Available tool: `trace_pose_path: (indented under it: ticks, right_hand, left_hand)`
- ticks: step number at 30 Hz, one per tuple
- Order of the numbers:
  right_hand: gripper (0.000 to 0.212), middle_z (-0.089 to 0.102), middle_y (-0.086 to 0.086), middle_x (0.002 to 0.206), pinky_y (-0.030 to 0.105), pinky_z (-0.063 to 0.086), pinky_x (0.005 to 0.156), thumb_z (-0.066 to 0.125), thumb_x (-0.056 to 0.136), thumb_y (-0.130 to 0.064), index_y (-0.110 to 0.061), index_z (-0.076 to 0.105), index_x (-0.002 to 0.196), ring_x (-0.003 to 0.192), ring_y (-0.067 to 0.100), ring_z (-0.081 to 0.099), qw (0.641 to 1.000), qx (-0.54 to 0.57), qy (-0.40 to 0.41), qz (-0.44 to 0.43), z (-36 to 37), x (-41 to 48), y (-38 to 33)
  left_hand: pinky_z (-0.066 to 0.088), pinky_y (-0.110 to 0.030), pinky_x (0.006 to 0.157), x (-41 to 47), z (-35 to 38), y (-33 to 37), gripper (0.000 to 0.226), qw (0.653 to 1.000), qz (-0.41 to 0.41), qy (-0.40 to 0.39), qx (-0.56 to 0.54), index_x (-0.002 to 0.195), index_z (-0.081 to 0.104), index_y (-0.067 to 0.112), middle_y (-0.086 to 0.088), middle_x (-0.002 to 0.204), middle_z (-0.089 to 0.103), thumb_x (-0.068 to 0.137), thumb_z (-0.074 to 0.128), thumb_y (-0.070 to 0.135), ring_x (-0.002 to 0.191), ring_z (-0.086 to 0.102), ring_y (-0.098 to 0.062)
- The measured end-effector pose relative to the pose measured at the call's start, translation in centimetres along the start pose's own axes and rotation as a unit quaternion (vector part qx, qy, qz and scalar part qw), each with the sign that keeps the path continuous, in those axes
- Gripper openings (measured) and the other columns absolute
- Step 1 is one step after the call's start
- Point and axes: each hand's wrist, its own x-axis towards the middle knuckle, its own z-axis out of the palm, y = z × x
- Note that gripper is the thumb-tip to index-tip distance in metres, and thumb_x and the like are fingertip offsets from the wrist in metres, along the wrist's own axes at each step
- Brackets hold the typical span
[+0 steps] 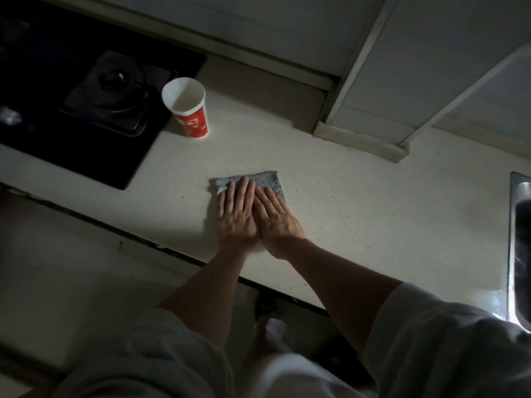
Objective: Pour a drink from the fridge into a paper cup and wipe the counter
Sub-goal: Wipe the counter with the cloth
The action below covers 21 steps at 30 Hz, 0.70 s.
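A folded grey cloth (263, 178) lies flat on the pale speckled counter (359, 202). My left hand (237, 216) and my right hand (277, 218) rest side by side on the cloth, palms down, fingers straight and pressed against it. Most of the cloth's near half is hidden under them. A red and white paper cup (189, 109) stands upright farther back to the left, beside the stove, with a pale liquid inside. No bottle or carton is in view.
A black gas stove (86, 90) fills the far left of the counter. A steel sink (520, 248) sits at the right edge. A tiled wall corner (373, 119) juts onto the counter behind. The counter's front edge runs diagonally below my wrists.
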Motion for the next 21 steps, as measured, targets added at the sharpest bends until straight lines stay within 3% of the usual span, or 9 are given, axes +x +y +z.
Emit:
trace_pose_path:
  ticks: [8, 16, 21]
  right_hand:
    - [0.061, -0.016, -0.002, 0.162, 0.036, -0.004, 0.123, 0.023, 0.104, -0.028, -0.021, -0.010, 0.154, 0.147, 0.015, -0.021, 0.999, 0.037, 0.021, 0.017, 0.3, -3.7, 4.6]
    - [0.061, -0.011, -0.003, 0.163, 0.034, -0.004, 0.123, 0.006, 0.097, -0.034, -0.020, -0.005, 0.155, 0.149, 0.016, -0.016, 0.997, 0.055, 0.046, 0.024, 0.4, -9.3, 10.1]
    - [0.059, -0.004, -0.001, 0.163, 0.036, 0.000, 0.124, 0.012, 0.100, -0.033, -0.017, 0.003, 0.156, 0.150, 0.018, -0.011, 0.995, 0.059, 0.065, 0.042, 1.0, -13.3, 14.4]
  left_hand:
    - [0.011, -0.047, 0.122, -0.5, 0.2, 5.5, 0.062, 0.999, 0.029, -0.008, -0.012, 0.157, 0.014, 0.012, -0.006, 0.165, 0.008, 0.102, 0.020, 0.039, 0.152, 0.004, -0.028]
    - [0.012, -0.047, 0.122, -1.9, 1.5, 13.1, 0.065, 0.999, 0.028, -0.025, 0.000, 0.158, 0.012, 0.013, -0.005, 0.166, 0.006, 0.101, 0.034, 0.035, 0.152, 0.004, -0.028]
    - [0.013, -0.045, 0.122, -2.7, 1.5, 19.1, 0.065, 0.998, 0.030, -0.048, 0.006, 0.157, 0.014, 0.013, -0.003, 0.165, 0.008, 0.096, 0.022, 0.033, 0.152, 0.011, -0.027]
